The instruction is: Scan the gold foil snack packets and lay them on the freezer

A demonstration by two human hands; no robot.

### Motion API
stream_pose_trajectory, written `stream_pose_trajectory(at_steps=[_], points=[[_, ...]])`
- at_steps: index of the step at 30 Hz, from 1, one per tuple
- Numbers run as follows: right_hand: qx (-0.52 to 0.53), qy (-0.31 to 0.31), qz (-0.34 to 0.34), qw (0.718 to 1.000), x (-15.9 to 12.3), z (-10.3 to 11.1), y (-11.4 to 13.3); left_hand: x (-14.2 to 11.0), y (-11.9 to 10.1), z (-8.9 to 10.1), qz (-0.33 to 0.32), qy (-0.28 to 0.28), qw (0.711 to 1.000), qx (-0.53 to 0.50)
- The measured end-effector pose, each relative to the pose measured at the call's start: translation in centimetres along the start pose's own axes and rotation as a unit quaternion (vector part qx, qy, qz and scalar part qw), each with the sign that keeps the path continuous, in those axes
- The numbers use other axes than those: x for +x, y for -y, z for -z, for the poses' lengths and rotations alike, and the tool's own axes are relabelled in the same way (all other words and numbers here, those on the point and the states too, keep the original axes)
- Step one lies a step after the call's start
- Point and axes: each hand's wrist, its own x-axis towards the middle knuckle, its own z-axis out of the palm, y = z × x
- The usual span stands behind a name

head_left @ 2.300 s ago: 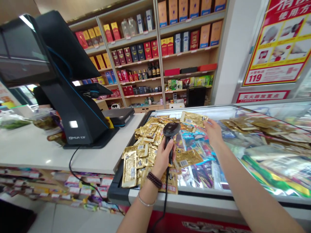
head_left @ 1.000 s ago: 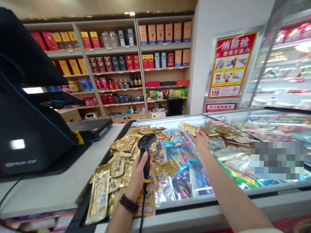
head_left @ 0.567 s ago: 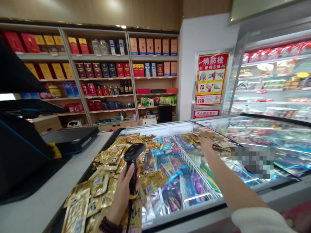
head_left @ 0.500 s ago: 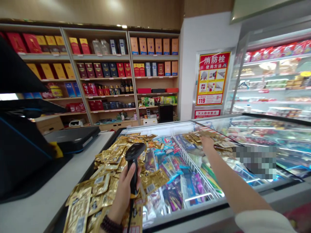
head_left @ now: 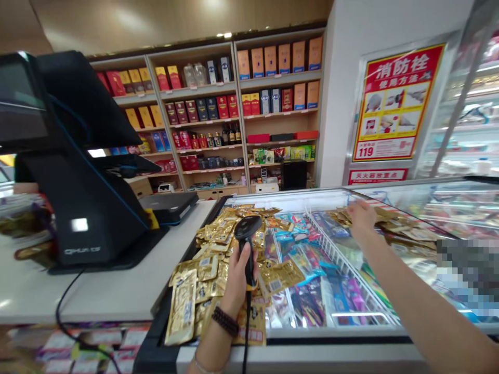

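Observation:
My left hand (head_left: 236, 278) is wrapped round the handle of a black barcode scanner (head_left: 248, 249), held upright with its cable hanging down. Beneath and around it, shiny gold foil packets (head_left: 212, 234) lie in a heap on the glass top of the chest freezer (head_left: 323, 335). One gold packet (head_left: 281, 275) sticks out just right of the scanner. Farther off, my right hand (head_left: 362, 214) is closed at a second group of gold packets (head_left: 393, 221) on the glass. Its fingertips are hidden, so what they hold cannot be made out.
A black checkout terminal (head_left: 93, 208) stands on the white counter (head_left: 128, 291) at left, with a flat black device (head_left: 169, 205) behind it. Wire baskets (head_left: 339, 259) with colourful packs show through the freezer glass. Shelves of boxes (head_left: 202, 111) line the back wall.
The view has swung left, so more of the terminal and counter shows. My left hand still grips the scanner. My right hand stays by the far gold packets, its fingers more curled.

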Motion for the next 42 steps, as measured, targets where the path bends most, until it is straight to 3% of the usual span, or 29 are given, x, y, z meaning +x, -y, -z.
stream_pose_trajectory(at_steps=[2,4,5,8,10,12,14,15,17,19,22,24,28,32,42], points=[[0.007,0.052,-0.037,0.998,-1.5,-1.1,0.8,0.1,0.0,0.1,-0.003,0.005,1.0,-0.01],[-0.01,0.199,-0.044,0.979,-3.7,-1.8,1.5,0.1,-0.1,0.1,-0.007,0.005,1.0,-0.019],[-0.03,0.289,-0.034,0.956,-5.0,-2.1,1.7,0.1,-0.1,0.1,-0.008,0.004,1.0,-0.023],[-0.121,0.521,0.022,0.845,-9.2,-2.6,1.6,0.2,-0.1,0.1,-0.006,0.001,0.999,-0.034],[-0.191,0.618,0.075,0.759,-11.6,-2.9,0.8,0.4,0.0,0.1,-0.005,-0.001,0.999,-0.036],[-0.256,0.663,0.136,0.69,-13.2,-3.3,-0.2,0.4,0.1,0.1,-0.005,-0.002,0.999,-0.035],[-0.292,0.661,0.18,0.667,-13.8,-3.8,-1.4,0.5,0.1,0.2,-0.007,-0.001,0.999,-0.031],[-0.295,0.652,0.19,0.672,-13.7,-4.0,-2.0,0.5,0.1,0.2,-0.007,0.0,1.0,-0.029],[-0.273,0.622,0.18,0.712,-13.1,-4.4,-3.3,0.4,0.1,0.2,-0.005,0.003,1.0,-0.026],[-0.232,0.566,0.137,0.779,-12.2,-4.7,-4.9,0.4,0.1,0.2,0.002,0.005,1.0,-0.024],[-0.144,0.429,0.05,0.89,-11.1,-5.4,-7.0,0.3,0.1,0.1,0.01,0.01,1.0,-0.019],[-0.088,0.358,-0.013,0.929,-10.7,-6.2,-7.8,0.3,0.1,0.1,0.011,0.015,1.0,-0.009],[-0.004,0.299,-0.115,0.947,-10.8,-7.6,-7.5,0.2,0.2,0.0,0.01,0.025,1.0,0.013],[0.085,0.293,-0.133,0.943,-10.8,-7.3,-6.9,0.0,0.2,-0.3,0.006,0.03,0.999,0.023],[0.155,0.28,-0.196,0.927,-11.3,-7.0,-6.9,-0.5,-0.2,-0.5,0.013,0.072,0.996,0.042]])
